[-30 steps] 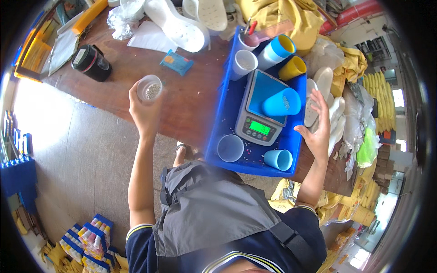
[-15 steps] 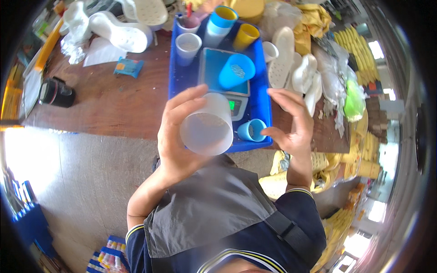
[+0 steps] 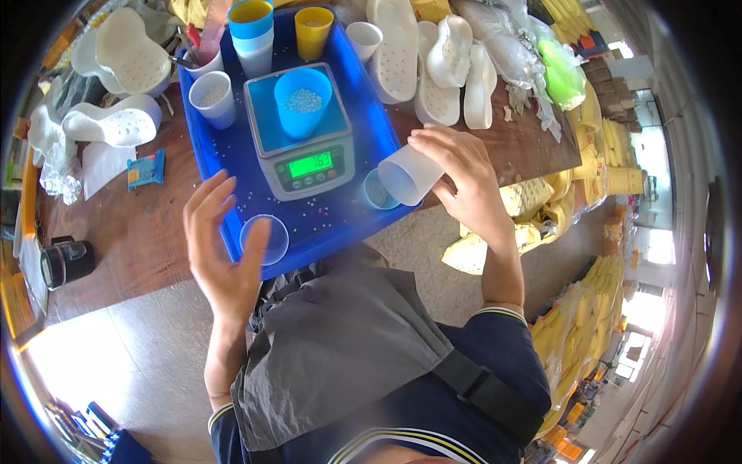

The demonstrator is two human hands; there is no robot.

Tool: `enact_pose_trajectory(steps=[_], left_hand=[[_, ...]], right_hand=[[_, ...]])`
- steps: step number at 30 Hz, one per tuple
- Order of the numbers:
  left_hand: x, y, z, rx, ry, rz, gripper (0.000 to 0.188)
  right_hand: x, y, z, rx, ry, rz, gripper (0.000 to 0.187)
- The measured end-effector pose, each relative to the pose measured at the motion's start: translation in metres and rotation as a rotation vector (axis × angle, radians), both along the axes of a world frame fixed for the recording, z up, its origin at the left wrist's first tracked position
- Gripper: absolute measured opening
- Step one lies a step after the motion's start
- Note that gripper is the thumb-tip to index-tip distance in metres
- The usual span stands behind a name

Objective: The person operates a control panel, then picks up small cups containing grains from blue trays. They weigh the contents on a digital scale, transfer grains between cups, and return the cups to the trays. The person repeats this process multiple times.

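Note:
My right hand (image 3: 465, 174) is closed around a frosted translucent cup (image 3: 421, 172), tilted over the tray's right front edge. Partly hidden behind that cup, a small blue cup (image 3: 374, 192) with pale pellets lies in the tray. My left hand (image 3: 224, 247) has its fingers spread and appears to hold nothing. Its thumb overlaps a clear round cup (image 3: 276, 241) at the tray's near left corner; whether they touch I cannot tell. Between my hands, a digital scale (image 3: 269, 174) with a lit green display bears a blue cup (image 3: 297, 124) of pale pellets.
The blue tray (image 3: 224, 155) also holds a white cup (image 3: 212, 104) of pellets, stacked cups (image 3: 253, 46) and a yellow cup (image 3: 313, 39). White shoe soles (image 3: 396, 54) lie to the right and at far left. A black lidded container (image 3: 68, 261) stands on the table's left side.
The frosted cup has passed from my left hand to my right hand. My left hand has opened and moved left. The view has shifted, showing more of the scale.

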State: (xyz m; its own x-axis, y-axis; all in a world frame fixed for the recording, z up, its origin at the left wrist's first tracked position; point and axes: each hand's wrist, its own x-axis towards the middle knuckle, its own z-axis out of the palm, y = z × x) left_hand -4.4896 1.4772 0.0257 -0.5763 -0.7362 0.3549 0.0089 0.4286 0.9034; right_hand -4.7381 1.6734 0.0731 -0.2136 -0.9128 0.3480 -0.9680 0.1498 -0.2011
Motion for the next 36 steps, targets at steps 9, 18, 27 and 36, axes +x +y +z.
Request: enact_pose_trajectory(steps=[9,18,27,36], left_hand=[[0.041,-0.017,-0.028,0.140,0.026,0.194,0.037],[0.057,-0.018,-0.036,0.182,0.015,0.289,0.036],[0.013,0.006,0.016,0.052,0.091,-0.206,0.075],[-0.012,-0.036,0.006,-0.150,-0.245,0.072,0.065]], right_hand=[[0.010,0.009,-0.009,0.199,0.343,-0.009,0.048],[0.017,0.002,0.005,0.224,0.523,-0.016,0.049],[0.051,-0.056,0.008,-0.114,-0.179,0.264,0.083],[0.013,-0.090,0.002,-0.148,-0.192,0.196,0.063]])
